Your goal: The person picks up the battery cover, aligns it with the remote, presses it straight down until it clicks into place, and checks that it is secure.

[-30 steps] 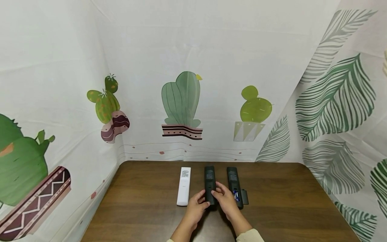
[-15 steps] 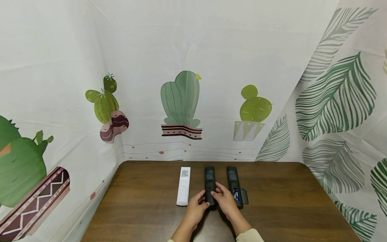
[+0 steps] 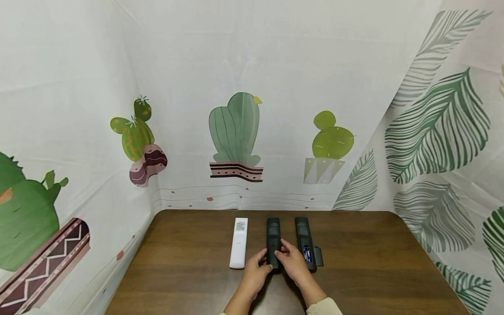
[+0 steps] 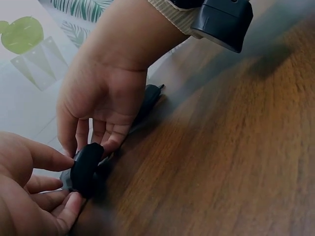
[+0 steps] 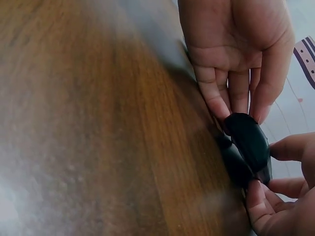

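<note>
Black remote [image 3: 273, 234], back up, right of the white remote [image 3: 238, 243]; left hand [image 3: 255, 272] and right hand [image 3: 293, 262] grip its opposite edges; step in hand, seemingly: working its rear cover [image 3: 271, 256]; next move likely calls for steady thumb pressure.

Table [image 3: 185, 267]: white remote [image 3: 239, 243], uncovered remote [image 3: 305, 240], cover [image 3: 318, 257], apparently the held remote [image 3: 273, 240].

White cloth [image 3: 291, 65] hangs behind and along both sides of a brown wood-grain table [image 3: 181, 267]. Green cacti [image 3: 236, 131] in patterned pots [image 3: 236, 172] are printed on it, with striped green and grey leaves [image 3: 439, 131] at the right.
</note>
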Motion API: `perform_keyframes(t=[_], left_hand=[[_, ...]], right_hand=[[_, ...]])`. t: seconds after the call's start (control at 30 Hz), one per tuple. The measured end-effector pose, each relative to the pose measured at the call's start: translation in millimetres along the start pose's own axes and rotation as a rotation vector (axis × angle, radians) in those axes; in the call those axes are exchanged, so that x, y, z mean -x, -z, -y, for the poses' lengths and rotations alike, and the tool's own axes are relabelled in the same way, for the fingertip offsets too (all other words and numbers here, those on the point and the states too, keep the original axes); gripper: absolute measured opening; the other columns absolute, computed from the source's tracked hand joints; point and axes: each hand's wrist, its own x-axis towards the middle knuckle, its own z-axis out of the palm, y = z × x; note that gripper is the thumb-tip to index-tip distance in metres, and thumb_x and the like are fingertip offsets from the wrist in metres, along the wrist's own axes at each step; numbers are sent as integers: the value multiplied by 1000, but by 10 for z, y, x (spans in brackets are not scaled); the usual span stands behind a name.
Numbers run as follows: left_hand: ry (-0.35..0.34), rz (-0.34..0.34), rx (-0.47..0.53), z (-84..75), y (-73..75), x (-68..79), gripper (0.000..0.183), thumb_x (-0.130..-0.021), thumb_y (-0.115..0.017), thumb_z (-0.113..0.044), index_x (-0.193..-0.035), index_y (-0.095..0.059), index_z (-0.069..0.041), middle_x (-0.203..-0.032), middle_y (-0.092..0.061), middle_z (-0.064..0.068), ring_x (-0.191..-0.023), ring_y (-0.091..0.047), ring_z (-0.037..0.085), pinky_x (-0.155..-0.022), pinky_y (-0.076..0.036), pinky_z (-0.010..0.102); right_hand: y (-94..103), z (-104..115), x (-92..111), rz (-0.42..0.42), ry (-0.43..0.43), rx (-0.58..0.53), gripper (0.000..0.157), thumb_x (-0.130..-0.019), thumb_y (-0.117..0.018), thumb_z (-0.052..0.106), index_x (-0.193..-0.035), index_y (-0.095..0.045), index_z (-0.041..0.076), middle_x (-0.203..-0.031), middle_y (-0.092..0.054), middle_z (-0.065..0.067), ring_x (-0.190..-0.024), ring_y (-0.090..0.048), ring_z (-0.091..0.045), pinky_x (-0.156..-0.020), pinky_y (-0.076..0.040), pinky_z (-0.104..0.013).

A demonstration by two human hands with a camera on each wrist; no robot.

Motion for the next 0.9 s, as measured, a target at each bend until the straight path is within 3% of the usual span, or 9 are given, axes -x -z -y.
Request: perform_keyframes(t=[0.5,0.77,0.9], left_hand=[[-5,-3,13,90,0,-2,59,-86,-69,-1,-142,-51,8,-128,-62,26,-107,-66,25,-84,-56,26],[-28,-1,-37,133,6,1,57,-89,-70,-6,-142,-53,5,-130,-63,24,-102,-64,17,-81,-53,19],[-53,-3,-71,139,13,2,56,-89,-70,-7,-142,-54,4,-133,-62,26,-105,-64,20,-83,-53,20]], right_hand=[[-38,-55,-33,-32,28,108,58,-94,-67,19,-144,-50,-5,-115,-62,-19,-97,-60,-22,-78,-49,-32],[-60,-80,-32,-32,11,93,57,-94,-65,18,-144,-50,-5,-113,-60,-16,-94,-56,-20,-76,-45,-29],[-64,-88,-37,-30,17,86,57,-95,-65,18,-144,-50,-5,-113,-59,-16,-94,-55,-20,-75,-45,-28]])
